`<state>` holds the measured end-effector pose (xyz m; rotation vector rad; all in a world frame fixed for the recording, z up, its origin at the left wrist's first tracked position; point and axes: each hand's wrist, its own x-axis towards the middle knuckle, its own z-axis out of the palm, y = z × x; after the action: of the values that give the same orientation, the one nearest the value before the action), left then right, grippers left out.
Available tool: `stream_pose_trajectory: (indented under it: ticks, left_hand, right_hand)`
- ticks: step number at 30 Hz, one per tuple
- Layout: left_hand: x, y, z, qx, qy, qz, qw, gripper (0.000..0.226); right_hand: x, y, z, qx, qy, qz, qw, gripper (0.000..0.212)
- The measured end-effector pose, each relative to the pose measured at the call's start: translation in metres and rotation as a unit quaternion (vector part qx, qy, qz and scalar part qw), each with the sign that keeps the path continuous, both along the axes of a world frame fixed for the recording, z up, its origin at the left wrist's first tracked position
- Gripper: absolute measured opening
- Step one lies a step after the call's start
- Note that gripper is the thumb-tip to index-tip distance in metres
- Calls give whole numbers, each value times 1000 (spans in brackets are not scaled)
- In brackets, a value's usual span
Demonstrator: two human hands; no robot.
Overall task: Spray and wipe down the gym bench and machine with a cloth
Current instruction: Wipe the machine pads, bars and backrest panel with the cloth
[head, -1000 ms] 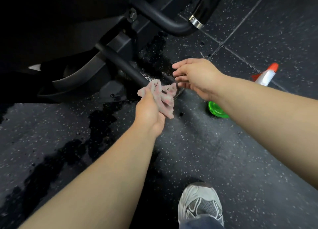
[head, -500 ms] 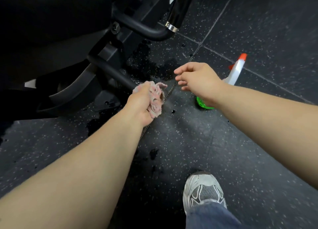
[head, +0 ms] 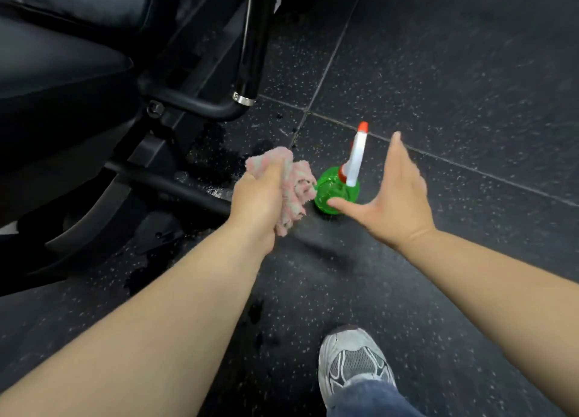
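My left hand grips a crumpled pink cloth just above the floor, beside the black machine frame. A green spray bottle with a white and orange nozzle stands on the floor right of the cloth. Spread wide, my right hand hovers at the bottle, thumb in front of its green body and fingers to its right; I cannot tell whether it touches. The black padded bench fills the upper left.
A black upright tube with a chrome ring and a curved bar rise from the frame. Wet patches darken the speckled rubber floor tiles near the frame. My grey shoe stands at the bottom.
My right hand has opened wide and moved right to the spray bottle. The left hand with the cloth has pulled away from the frame bar. The view has shifted left, showing more bench.
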<state>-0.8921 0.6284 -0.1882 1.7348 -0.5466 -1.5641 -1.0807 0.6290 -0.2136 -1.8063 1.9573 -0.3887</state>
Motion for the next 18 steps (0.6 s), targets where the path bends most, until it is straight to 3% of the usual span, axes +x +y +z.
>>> stream_pose_trajectory:
  ticks: [4,7,11,14,18]
  left_hand:
    - [2,-17,10,-64,24,-72,995,18]
    - [-2,-26,10,-63,4,-111,992,38]
    - [-11,-31,9,-32,-16,-91,995,35]
    - [-16,-33,11,25,-62,-72,995,21]
    - [-30,-16,33,18,-38,-152,987,24]
  right_hand:
    - [2,-21,-20,78,-97,21,992,130]
    - [4,-42,-24,57,-79,35,995,109]
    - [7,-59,-16,57,-53,52,996,71]
    - [9,-50,-11,37,-95,-17,995,31]
    - [-1,-3,10,58,-179,-119,975,18]
